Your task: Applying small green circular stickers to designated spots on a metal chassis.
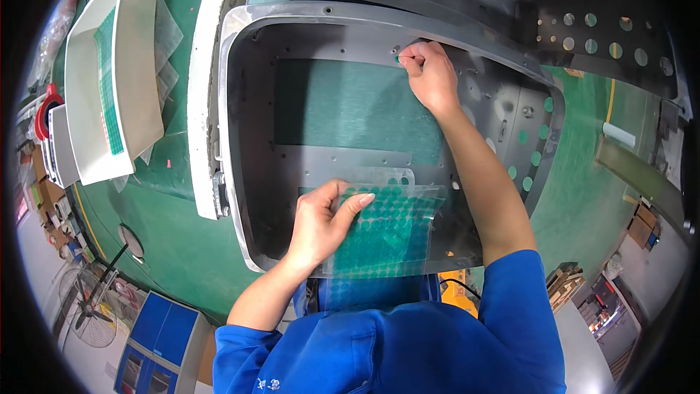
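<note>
My left hand [319, 222] grips a clear sheet of round green stickers [386, 230] between thumb and fingers, over the near side of a grey metal enclosure [232, 124]. Several rows of dots show on the sheet, and its lower part hangs in front of my blue clothing. My right hand [433, 79] is closed in a pinch at the far inner wall of the enclosure. At its fingertips a small green sticker [398, 59] shows, just below a small hole in the metal. Whether the sticker touches the wall, I cannot tell.
At the left stands a white bin [138, 102] with a green dotted sheet in it. A white block edge [204, 87] borders the enclosure's left side. Another dark metal part with round holes [590, 33] rises at the far right. A fan [91, 310] stands lower left.
</note>
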